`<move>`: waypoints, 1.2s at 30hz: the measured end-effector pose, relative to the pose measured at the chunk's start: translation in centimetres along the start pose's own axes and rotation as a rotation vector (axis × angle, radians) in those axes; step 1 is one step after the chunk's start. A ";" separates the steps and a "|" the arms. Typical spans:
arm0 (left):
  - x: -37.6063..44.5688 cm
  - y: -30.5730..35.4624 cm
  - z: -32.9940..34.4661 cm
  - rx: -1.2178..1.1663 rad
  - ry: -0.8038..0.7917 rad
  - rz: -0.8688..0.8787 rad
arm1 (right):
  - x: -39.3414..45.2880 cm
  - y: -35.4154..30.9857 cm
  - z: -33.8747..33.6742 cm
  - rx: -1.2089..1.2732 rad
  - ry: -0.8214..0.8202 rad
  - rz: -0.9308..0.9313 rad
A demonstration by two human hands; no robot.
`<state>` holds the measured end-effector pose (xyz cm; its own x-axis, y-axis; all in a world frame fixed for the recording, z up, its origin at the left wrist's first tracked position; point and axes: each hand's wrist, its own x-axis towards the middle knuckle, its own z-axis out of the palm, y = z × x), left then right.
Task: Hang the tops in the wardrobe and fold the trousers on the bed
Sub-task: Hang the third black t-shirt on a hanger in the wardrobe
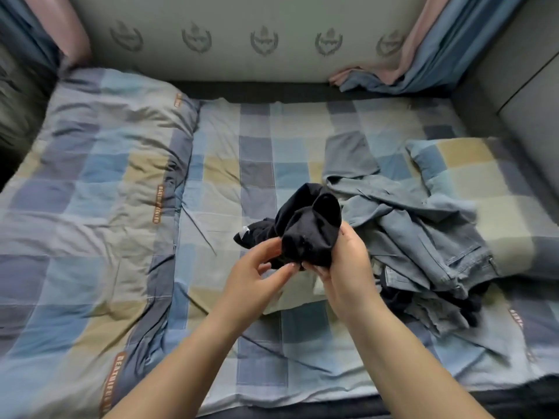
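Right now both hands hold one black garment (305, 228) up above the bed (257, 164), near the middle of the view. It is bunched into a dark lump, so I cannot tell if it is a top or trousers. The left hand (257, 276) pinches its lower edge with curled fingers and thumb, and the right hand (348, 267) grips its right side, with the fingers wrapped under the cloth. A small white label shows on the left part of the garment. Just to the right of the hands, a pile of clothes lies on the checked sheet: light blue jeans (423, 237) are on top, spread and wrinkled, and something dark (472, 303) lies under them at the near edge. A folded quilt (90, 192) with the same checked pattern covers the left side of the bed. A pillow (472, 176) lies at the right side, beyond the pile. Pink and blue curtains (429, 49) hang at the far corners.
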<state>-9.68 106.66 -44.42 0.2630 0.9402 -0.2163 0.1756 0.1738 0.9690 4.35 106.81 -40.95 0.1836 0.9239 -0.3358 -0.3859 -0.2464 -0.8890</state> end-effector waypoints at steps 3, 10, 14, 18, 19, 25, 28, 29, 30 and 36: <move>-0.7 4.2 0.4 0.009 0.053 0.084 | -2.2 -4.8 0.7 0.093 -0.020 0.013; -3.4 11.7 1.2 0.077 0.078 0.244 | -6.2 -13.8 1.7 0.303 -0.153 -0.020; -5.0 15.3 1.3 -0.074 0.094 0.255 | -6.5 -17.8 0.9 0.313 -0.090 -0.064; -5.8 18.4 1.0 -0.264 0.087 0.233 | -6.9 -19.9 -0.6 0.178 -0.231 -0.129; -5.9 19.1 1.0 -0.332 0.080 0.215 | -7.1 -20.0 -1.0 0.128 -0.256 -0.141; -6.4 24.5 2.0 -0.601 0.123 0.206 | -11.8 -19.0 -3.0 -0.329 -0.367 -0.357; -6.6 26.1 2.7 -0.614 0.137 0.222 | -13.3 -18.2 -3.6 -0.458 -0.407 -0.375; -6.6 26.6 3.0 -0.609 0.135 0.226 | -13.5 -18.4 -3.6 -0.483 -0.388 -0.388; -6.6 27.0 3.1 -0.604 0.131 0.227 | -13.6 -18.6 -3.6 -0.476 -0.365 -0.398; -7.2 28.0 2.9 -0.642 -0.044 0.225 | -13.4 -21.5 -2.9 -0.023 -0.243 -0.286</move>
<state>-3.89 103.92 -16.09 0.2684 0.9633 0.0071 -0.4823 0.1280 0.8666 12.82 98.86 -18.28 0.0600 0.9982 0.0087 -0.3289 0.0280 -0.9439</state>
